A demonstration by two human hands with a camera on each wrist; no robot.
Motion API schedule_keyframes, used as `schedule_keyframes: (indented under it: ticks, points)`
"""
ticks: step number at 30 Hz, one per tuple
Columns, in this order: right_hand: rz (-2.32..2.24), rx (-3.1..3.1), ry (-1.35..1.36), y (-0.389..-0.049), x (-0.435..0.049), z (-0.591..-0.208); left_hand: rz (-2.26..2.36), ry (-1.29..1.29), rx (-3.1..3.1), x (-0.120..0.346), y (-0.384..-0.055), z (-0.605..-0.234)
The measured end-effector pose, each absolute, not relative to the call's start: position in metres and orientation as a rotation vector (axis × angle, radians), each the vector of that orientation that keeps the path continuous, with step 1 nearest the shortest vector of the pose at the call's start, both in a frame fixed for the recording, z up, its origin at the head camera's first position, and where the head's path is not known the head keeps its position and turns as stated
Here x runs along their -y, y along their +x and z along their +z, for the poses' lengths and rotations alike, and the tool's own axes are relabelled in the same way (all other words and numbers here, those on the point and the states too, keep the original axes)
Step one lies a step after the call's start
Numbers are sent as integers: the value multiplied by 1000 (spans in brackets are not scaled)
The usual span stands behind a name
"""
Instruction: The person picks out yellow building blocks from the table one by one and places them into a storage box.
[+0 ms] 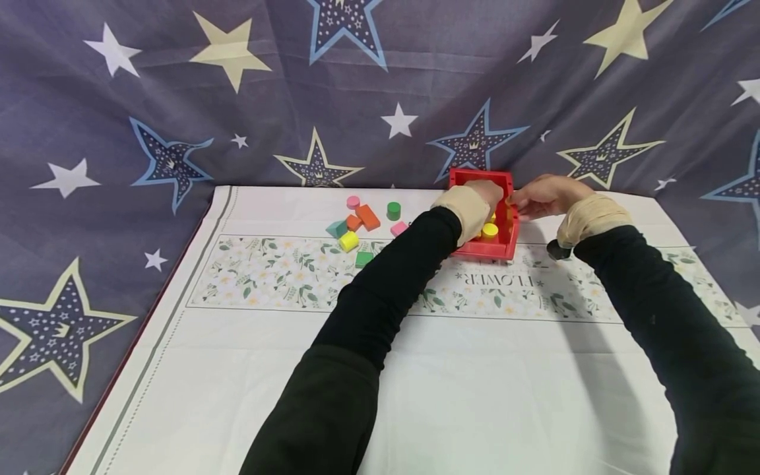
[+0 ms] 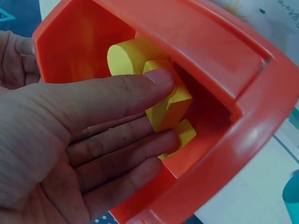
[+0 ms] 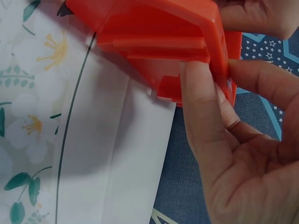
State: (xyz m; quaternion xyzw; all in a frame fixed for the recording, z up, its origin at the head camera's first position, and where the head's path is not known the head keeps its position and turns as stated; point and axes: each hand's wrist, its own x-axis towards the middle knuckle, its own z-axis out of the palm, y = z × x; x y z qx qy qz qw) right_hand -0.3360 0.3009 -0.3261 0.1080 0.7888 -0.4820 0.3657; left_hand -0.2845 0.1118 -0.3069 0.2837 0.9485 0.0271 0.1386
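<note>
A red plastic box (image 1: 485, 250) stands near the table's back edge with yellow blocks inside. Reaching down into it, my left hand (image 2: 93, 126) pinches a yellow block (image 2: 176, 106) between thumb and fingers. A yellow cylinder (image 2: 126, 55) lies just beyond the thumb, and another small yellow piece (image 2: 187, 133) shows by the fingertips. On the box's right side, my right hand (image 1: 546, 196) grips the wall, thumb and fingers on either side of the red edge (image 3: 216, 28) in the right wrist view.
Left of the box lie loose blocks: an orange block (image 1: 368, 217), a green cylinder (image 1: 394, 211), a yellow cylinder (image 1: 349, 241), a teal wedge (image 1: 336, 229) and several others. A white tablecloth (image 1: 505, 396) with a floral band covers the table. A star-patterned curtain (image 1: 249, 132) hangs directly behind.
</note>
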Motion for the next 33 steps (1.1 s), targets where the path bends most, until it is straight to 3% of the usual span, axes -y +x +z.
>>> schedule_keyframes:
  ticks: [33]
  points:
    - [-1259,-1985,278,-338,-302,-327,-113,878,-2726,-131,-299,-328]
